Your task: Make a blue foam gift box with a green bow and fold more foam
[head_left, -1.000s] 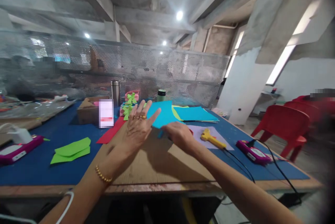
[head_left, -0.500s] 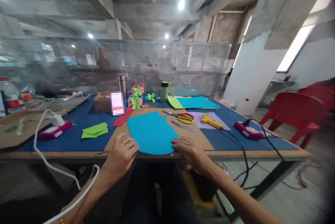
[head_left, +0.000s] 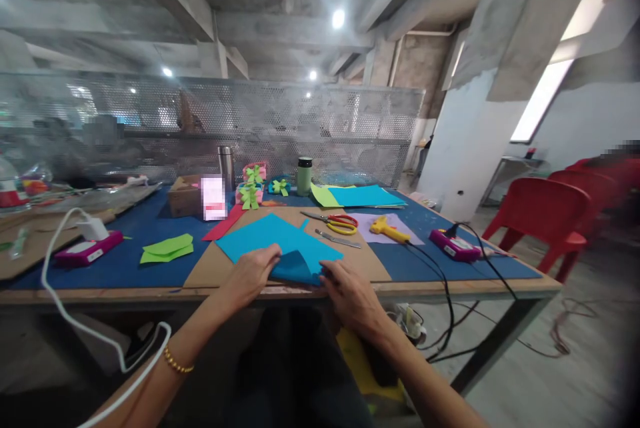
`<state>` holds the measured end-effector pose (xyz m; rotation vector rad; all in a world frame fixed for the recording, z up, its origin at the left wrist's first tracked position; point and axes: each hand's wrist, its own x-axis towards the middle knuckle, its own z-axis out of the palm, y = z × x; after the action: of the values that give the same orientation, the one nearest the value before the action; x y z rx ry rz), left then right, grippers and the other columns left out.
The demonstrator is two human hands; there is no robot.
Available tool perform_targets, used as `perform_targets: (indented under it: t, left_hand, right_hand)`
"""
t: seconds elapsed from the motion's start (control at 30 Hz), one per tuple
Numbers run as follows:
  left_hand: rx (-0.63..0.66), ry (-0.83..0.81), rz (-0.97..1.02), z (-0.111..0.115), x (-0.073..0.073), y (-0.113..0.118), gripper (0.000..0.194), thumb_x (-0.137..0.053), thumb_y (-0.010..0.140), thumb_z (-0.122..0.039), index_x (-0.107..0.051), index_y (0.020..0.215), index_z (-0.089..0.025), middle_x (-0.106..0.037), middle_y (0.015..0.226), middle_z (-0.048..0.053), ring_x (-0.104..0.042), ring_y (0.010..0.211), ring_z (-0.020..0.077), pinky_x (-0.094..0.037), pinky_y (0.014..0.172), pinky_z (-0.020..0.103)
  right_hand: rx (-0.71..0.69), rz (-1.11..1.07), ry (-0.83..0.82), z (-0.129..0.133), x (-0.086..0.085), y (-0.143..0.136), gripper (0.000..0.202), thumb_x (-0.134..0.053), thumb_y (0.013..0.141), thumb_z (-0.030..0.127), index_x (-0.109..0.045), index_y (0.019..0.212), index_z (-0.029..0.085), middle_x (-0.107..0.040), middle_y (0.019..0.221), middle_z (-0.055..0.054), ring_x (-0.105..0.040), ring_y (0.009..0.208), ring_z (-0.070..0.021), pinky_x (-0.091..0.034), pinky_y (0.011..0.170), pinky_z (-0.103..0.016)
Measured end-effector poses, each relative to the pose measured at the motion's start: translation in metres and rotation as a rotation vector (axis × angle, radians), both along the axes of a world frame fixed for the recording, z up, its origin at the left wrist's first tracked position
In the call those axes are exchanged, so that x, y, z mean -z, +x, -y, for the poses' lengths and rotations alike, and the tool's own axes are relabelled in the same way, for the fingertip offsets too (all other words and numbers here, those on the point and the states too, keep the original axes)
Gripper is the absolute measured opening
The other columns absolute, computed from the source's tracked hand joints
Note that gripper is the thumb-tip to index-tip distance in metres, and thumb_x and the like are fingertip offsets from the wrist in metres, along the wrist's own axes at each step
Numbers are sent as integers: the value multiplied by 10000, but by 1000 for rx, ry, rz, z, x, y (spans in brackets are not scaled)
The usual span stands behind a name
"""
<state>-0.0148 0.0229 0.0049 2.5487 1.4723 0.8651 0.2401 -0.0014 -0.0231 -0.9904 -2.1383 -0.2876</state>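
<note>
A blue paper sheet (head_left: 273,233) lies on the brown board (head_left: 370,265) at the table's front edge, its near part lifted and folded over. My left hand (head_left: 253,273) pinches the raised near edge of the sheet. My right hand (head_left: 350,288) grips the sheet's right corner between thumb and fingers. Just behind the sheet are red-and-yellow-handled scissors (head_left: 343,223) and a metal blade tool (head_left: 339,239). A red paper strip (head_left: 225,223) lies beyond the sheet's left side.
On the right are a yellow glue gun (head_left: 390,231) on purple paper and a magenta box (head_left: 454,245) with a black cable. Green paper (head_left: 167,249) and another magenta box (head_left: 90,249) with a white cable lie left. Bottles (head_left: 304,177) and blue paper (head_left: 370,195) stand or lie behind.
My left hand has lifted the sheet's near left edge and moved inward with it, folding the sheet. My right hand stays at the right corner. The whole view has shifted slightly.
</note>
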Motion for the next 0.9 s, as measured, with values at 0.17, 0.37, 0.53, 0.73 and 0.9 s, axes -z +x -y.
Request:
perform_targets:
  t: [0.17,0.37,0.53,0.73,0.9]
  left_hand:
    - [10,-89,116,-19,9,1,221,-377,987,-332,-563,932,-226,-647,813,7,-610,758,179,-374,694,277]
    - [6,-87,110,-13,18,4,255,-361,992,-347,-565,901,-225,-654,775,13,-616,711,173,-361,664,275]
    - [-20,-78,167,-13,17,3,252,-371,991,-343,-563,875,-229,-646,756,5,-611,705,166,-362,664,269]
    - [10,-85,254,-15,16,1,252,-403,980,-347,-581,849,-224,-637,738,-2,-595,694,153,-372,655,257]
    - [26,-111,264,-15,17,0,263,-412,979,-354,-608,863,-223,-663,754,5,-609,708,161,-372,659,259]
  right_hand:
    - [-15,12,55,-26,-25,20,207,-486,997,247,-652,1114,206,-700,995,-97,-631,932,-228,-474,810,-340]
    - [105,579,44,-117,-83,-7,161,-546,911,105,-658,810,163,-667,856,-93,-543,896,-223,-356,873,-360]
    - [84,716,-7,-171,-71,-48,250,-543,842,-19,-605,671,152,-668,773,-55,-519,862,-185,-337,879,-323]
    - [136,628,-15,-182,-79,-59,225,-511,878,44,-651,722,128,-677,786,-61,-548,803,-151,-342,823,-288]
    - [83,445,-166,-123,-114,-2,274,-460,909,170,-652,715,171,-619,662,-4,-482,597,-118,-311,609,-259]
